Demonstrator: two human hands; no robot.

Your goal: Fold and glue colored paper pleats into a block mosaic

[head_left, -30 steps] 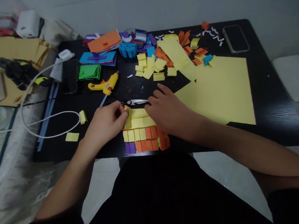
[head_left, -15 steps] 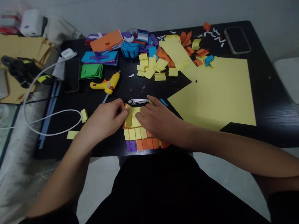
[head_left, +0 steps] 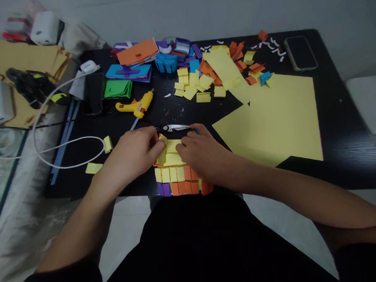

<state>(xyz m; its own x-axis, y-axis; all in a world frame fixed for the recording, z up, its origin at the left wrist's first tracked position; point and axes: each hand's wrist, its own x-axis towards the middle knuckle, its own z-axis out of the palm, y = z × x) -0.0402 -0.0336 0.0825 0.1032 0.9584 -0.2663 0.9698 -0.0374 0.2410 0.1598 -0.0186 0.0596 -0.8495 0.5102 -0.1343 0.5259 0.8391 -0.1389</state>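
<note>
A paper piece built of folded yellow, orange and purple tabs in rows [head_left: 173, 174] lies at the table's near edge, in front of my body. My left hand [head_left: 141, 148] is closed at its upper left corner, thumb and fingers pinching a folded yellow paper strip [head_left: 161, 152]. Across its right side rests my right hand [head_left: 204, 155], fingers curled and gripping the paper piece, hiding part of the tabs. A pair of scissors [head_left: 177, 127] lies just beyond both hands, its handles partly hidden.
A yellow glue gun [head_left: 136, 105] lies beyond my left hand. Farther back are loose yellow tabs [head_left: 190, 84] and folded blue, orange and purple papers [head_left: 137, 52]. Yellow sheets [head_left: 283, 116] and a phone [head_left: 301, 53] lie right; a white cable [head_left: 68, 140] loops left.
The paper piece's near edge has tipped slightly toward me, and my right fingers have shifted a little along it. My left hand keeps its pinch. The whole view has shifted slightly.
</note>
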